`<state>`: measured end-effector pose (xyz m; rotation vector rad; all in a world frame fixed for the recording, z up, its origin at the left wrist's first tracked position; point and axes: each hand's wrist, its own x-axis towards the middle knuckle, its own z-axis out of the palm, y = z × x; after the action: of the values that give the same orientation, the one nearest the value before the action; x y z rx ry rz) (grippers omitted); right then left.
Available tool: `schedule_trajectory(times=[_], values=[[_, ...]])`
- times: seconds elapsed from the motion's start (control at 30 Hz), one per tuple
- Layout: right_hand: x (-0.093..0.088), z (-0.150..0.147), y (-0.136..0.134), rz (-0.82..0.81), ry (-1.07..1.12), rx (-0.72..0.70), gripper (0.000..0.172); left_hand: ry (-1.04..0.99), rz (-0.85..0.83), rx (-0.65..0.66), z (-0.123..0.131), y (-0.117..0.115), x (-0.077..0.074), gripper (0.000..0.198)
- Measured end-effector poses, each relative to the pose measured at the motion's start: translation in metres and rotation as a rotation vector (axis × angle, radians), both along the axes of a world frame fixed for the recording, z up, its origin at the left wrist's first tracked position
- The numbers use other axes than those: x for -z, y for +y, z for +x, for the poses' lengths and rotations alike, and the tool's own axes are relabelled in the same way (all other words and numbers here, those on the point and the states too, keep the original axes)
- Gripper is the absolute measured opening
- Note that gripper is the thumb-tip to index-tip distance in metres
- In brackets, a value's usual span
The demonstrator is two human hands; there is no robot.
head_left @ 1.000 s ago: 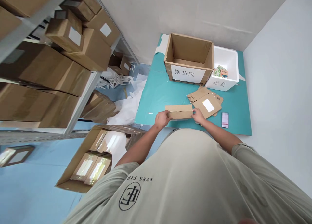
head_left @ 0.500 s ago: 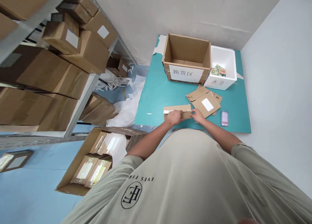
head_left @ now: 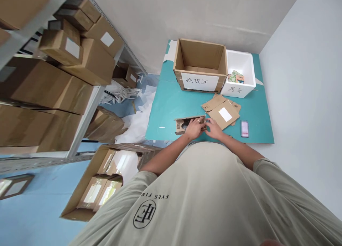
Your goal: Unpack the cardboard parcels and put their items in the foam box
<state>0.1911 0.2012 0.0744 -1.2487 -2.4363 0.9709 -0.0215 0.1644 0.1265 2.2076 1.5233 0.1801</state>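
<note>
Head cam: cardbd box (head_left: pixel 183 125) under L hand (head_left: pixel 194 129), against R hand (head_left: pixel 213 129)

The white paper (head_left: pixel 200 81) on the front of the brown box (head_left: pixel 200 59) says 换货区 in big black letters, the white foam box (head_left: pixel 236 91) has hard-to-read black letters like those, and the person's shirt (head_left: pixel 187 189) says "EYES FIR" upside down.
</note>
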Motion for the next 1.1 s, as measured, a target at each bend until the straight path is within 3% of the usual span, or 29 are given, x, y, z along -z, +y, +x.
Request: schedule_trajectory(times=[0.1, 0.3, 0.4, 0.53, 0.67, 0.8, 1.1], values=[[-0.011, 0.004, 0.000, 0.084, -0.093, -0.148, 0.048, -0.031, 0.017, 0.042, -0.007, -0.002, 0.001, 0.019], [-0.018, -0.008, 0.020, 0.000, -0.162, -0.338, 0.055, -0.047, -0.017, 0.155, -0.020, 0.001, 0.006, 0.017], [-0.021, -0.015, 0.029, -0.011, -0.222, -0.420, 0.054, -0.017, -0.084, 0.213, -0.024, 0.003, 0.008, 0.028], [-0.032, -0.015, 0.032, 0.097, -0.378, -0.506, 0.059, 0.047, -0.102, 0.228, -0.042, 0.004, 0.009, 0.050], [-0.038, -0.004, 0.031, 0.168, -0.467, -0.489, 0.053, 0.118, -0.071, 0.253, -0.077, -0.001, 0.011, 0.042], [-0.030, 0.008, 0.030, 0.203, -0.388, -0.472, 0.041, 0.158, 0.004, 0.227, -0.103, -0.015, 0.014, 0.031], [-0.001, 0.043, 0.025, 0.210, -0.139, -0.243, 0.024, 0.119, 0.148, 0.012, -0.114, -0.033, 0.012, 0.024]])
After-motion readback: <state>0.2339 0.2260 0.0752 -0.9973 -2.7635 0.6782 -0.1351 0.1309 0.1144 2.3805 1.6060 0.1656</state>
